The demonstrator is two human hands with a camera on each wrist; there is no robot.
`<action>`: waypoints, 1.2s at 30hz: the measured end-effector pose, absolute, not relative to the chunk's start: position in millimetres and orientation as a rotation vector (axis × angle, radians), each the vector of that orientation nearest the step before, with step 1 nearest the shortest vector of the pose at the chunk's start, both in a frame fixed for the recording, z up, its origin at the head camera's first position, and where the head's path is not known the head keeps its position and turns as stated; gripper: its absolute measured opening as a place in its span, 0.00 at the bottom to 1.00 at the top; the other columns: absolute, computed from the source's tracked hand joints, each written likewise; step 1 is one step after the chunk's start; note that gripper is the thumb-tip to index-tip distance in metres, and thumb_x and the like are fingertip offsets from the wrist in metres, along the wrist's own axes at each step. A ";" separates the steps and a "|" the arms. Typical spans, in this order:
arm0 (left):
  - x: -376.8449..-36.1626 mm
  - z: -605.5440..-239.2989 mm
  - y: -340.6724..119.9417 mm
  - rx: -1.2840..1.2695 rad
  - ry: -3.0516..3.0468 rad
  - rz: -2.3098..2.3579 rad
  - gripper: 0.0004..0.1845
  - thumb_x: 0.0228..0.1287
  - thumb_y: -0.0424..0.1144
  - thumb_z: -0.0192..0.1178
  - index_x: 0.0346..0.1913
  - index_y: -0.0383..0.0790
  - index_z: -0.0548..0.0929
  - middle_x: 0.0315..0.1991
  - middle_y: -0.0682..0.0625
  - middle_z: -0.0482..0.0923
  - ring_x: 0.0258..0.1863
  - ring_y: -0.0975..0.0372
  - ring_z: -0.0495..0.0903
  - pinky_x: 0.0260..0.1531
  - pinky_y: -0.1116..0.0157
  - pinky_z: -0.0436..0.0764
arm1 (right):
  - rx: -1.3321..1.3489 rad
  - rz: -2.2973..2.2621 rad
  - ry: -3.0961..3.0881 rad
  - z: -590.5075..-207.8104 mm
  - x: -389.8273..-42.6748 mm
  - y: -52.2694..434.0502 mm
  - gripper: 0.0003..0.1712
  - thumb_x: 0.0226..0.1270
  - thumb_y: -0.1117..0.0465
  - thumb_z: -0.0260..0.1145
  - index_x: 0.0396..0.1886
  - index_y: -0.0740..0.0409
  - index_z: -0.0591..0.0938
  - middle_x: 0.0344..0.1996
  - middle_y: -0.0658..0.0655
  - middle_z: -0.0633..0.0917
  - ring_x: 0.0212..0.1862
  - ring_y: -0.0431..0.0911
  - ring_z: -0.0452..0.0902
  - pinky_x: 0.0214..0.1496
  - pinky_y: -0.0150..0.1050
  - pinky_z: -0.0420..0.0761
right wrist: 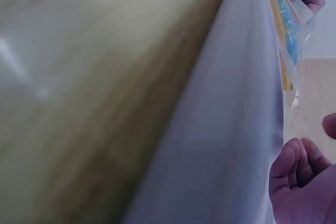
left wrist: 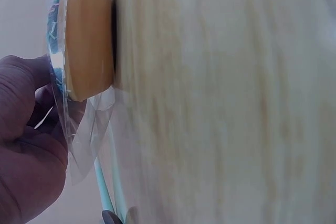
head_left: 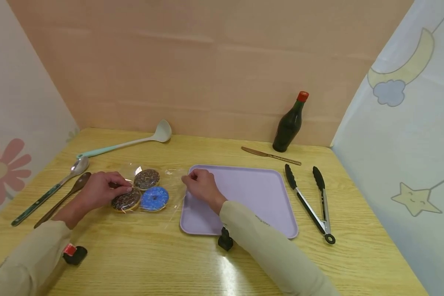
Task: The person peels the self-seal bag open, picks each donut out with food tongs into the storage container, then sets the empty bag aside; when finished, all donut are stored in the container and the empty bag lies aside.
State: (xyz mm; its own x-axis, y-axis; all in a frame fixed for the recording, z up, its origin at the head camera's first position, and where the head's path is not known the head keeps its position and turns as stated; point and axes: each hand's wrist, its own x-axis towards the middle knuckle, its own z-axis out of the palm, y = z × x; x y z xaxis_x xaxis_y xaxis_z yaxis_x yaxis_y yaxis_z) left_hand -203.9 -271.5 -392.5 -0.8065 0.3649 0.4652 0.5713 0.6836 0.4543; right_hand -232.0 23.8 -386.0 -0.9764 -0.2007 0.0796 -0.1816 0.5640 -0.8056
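From the head view, the clear bag [head_left: 151, 187] with three doughnuts lies on the bench [head_left: 140, 255] at about 9 o'clock from the lilac tray [head_left: 255, 197], its right edge just touching the tray's rim. The left hand [head_left: 100, 191] has its fingers curled onto the bag's left end beside the chocolate doughnut [head_left: 126, 200]; the right hand [head_left: 201, 186] pinches the film at the bag's right end. To open it cleanly, I'd judge both pinches should sit on film alone, pulling level and apart so the blue doughnut [head_left: 154, 198] isn't squashed or tipped out. The tongs [head_left: 312, 203] lie at 3 o'clock of the tray, untouched. From the left wrist, fingers [left wrist: 21, 129] close on loose film [left wrist: 86, 129] under a doughnut's tan underside [left wrist: 89, 45]. From the right wrist, the curled fingers [right wrist: 296, 163] sit at the tray's edge [right wrist: 236, 129], film [right wrist: 294, 51] stretched above; the pinch itself is out of frame there.
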 end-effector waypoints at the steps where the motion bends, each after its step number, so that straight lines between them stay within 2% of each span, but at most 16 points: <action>1: -204.1 -392.5 -271.7 -0.733 -2.561 -0.861 0.05 0.47 0.27 0.72 0.28 0.39 0.88 0.24 0.57 0.80 0.22 0.69 0.76 0.22 0.70 0.75 | -0.339 -1.429 2.742 -385.2 -232.4 22.6 0.13 0.64 0.53 0.64 0.25 0.56 0.81 0.19 0.48 0.77 0.24 0.41 0.71 0.27 0.33 0.70; 5: -205.1 -394.5 -272.1 -0.709 -2.566 -0.882 0.06 0.47 0.26 0.72 0.27 0.38 0.88 0.25 0.57 0.80 0.23 0.70 0.76 0.22 0.71 0.74 | -0.388 -1.414 2.712 -382.5 -234.9 18.0 0.14 0.65 0.51 0.65 0.28 0.57 0.82 0.20 0.49 0.79 0.22 0.42 0.72 0.25 0.34 0.72; 16: -203.1 -398.4 -275.7 -0.690 -2.644 -0.844 0.04 0.52 0.29 0.70 0.28 0.42 0.88 0.26 0.59 0.79 0.24 0.67 0.77 0.24 0.67 0.76 | -0.453 -1.328 2.781 -383.2 -240.8 17.5 0.12 0.63 0.61 0.64 0.21 0.59 0.82 0.16 0.47 0.76 0.22 0.39 0.69 0.24 0.31 0.68; 21: -202.7 -397.4 -277.4 -0.717 -2.646 -0.829 0.04 0.53 0.29 0.70 0.30 0.42 0.88 0.27 0.59 0.79 0.24 0.67 0.77 0.25 0.67 0.78 | -0.379 -1.389 2.782 -386.4 -241.2 21.6 0.13 0.61 0.63 0.62 0.17 0.58 0.80 0.14 0.46 0.74 0.20 0.39 0.67 0.23 0.31 0.66; 36: -204.9 -396.6 -277.6 -0.773 -2.614 -0.811 0.05 0.53 0.28 0.69 0.29 0.42 0.88 0.27 0.59 0.79 0.24 0.68 0.78 0.25 0.67 0.78 | -0.193 -1.417 2.829 -388.6 -236.1 23.5 0.11 0.58 0.64 0.58 0.18 0.57 0.80 0.16 0.48 0.75 0.23 0.40 0.69 0.25 0.32 0.68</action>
